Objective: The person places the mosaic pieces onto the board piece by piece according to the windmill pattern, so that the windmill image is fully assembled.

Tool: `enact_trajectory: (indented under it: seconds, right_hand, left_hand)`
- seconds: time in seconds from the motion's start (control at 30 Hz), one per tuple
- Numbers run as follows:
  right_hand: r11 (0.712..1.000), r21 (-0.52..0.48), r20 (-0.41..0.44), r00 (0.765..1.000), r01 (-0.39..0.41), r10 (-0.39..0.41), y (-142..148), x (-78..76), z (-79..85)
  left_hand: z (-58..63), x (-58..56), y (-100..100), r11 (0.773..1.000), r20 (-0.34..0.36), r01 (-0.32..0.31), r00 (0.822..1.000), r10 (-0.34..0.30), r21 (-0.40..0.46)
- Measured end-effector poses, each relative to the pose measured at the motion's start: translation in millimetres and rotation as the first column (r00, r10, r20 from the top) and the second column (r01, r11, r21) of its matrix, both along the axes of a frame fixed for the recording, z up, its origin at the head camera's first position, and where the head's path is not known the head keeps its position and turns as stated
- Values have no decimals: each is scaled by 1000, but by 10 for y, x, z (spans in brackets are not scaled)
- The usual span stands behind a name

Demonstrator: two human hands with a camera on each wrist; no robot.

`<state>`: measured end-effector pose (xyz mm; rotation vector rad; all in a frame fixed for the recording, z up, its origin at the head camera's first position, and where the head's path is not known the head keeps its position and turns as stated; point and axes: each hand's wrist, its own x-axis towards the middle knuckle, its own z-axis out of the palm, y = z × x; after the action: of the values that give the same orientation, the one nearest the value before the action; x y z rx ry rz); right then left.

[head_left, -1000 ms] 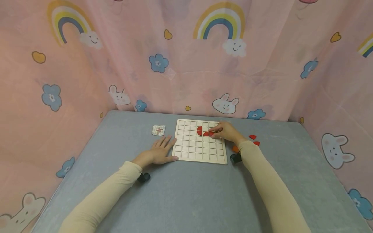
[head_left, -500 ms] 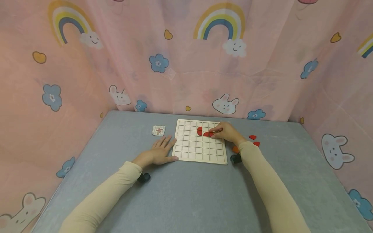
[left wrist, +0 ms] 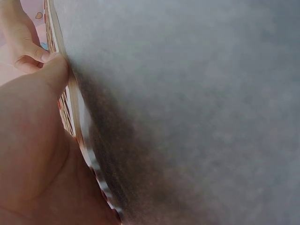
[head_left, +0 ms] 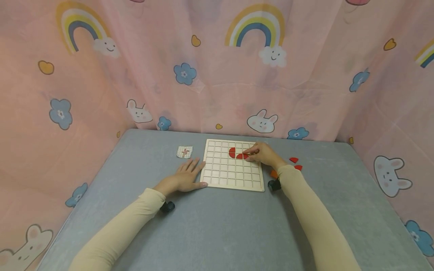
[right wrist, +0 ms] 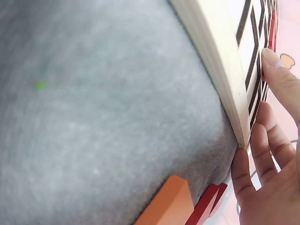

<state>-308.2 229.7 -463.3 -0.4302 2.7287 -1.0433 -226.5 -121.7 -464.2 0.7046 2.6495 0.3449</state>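
Observation:
In the head view a pale wooden board [head_left: 232,181] with a square grid lies on the grey table. Red curved pieces [head_left: 232,152] sit in its upper middle squares. My right hand [head_left: 266,153] reaches over the board's right side, thumb and index finger pinching a red curved piece [head_left: 245,156] at the grid. In the right wrist view its other fingers [right wrist: 241,176] lie by the board's edge. My left hand [head_left: 184,178] is spread flat at the board's left edge, its thumb [left wrist: 56,70] touching the near corner.
A small paper card [head_left: 184,151] with a gridded pinwheel-like picture lies left of the board. To the right are a red piece [head_left: 294,160], another red piece [head_left: 298,167] and an orange piece [head_left: 274,173], partly behind the right wrist. A patterned pink curtain [head_left: 217,94] surrounds the table.

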Motion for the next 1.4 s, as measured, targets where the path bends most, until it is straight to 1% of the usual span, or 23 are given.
enact_trajectory:
  seconds: [0.23,0.47,0.73,0.8,0.97,1.07,1.17,1.3,1.4]
  right_hand:
    - [1000,-7,-14,1000,-5,5,5,0,-9]
    - [1000,-18,-11,1000,-2,2,3,-5,-15]
    - [1000,-21,-25,1000,-17,17,3,-13,-8]
    - [999,-26,-18,1000,-19,19,6,-12,0]
    - [999,-44,15,1000,-11,12,51,-1,68]
    - [998,-66,22,1000,23,-22,127,13,142]
    - [994,-95,0,999,48,-48,240,26,222]
    - [992,-104,-55,996,67,-73,424,71,306]
    - [991,-92,-54,993,95,-100,561,138,345]
  left_hand:
    - [-25,-18,-2,1000,4,9,1000,-9,-4]
    - [-16,-14,-1,1000,0,5,1000,-5,-6]
    - [-149,-95,-21,1000,17,3,1000,-3,-1]
    - [-162,-101,-25,1000,13,2,1000,-3,13]
    - [-159,-95,-26,1000,12,4,1000,-4,18]
    - [-148,-88,-22,1000,15,3,1000,-3,14]
    - [-138,-82,-18,1000,21,-3,1000,2,23]
    - [-149,-88,-18,1000,26,-7,1000,7,19]
    - [-162,-89,-19,1000,24,-9,1000,9,19]
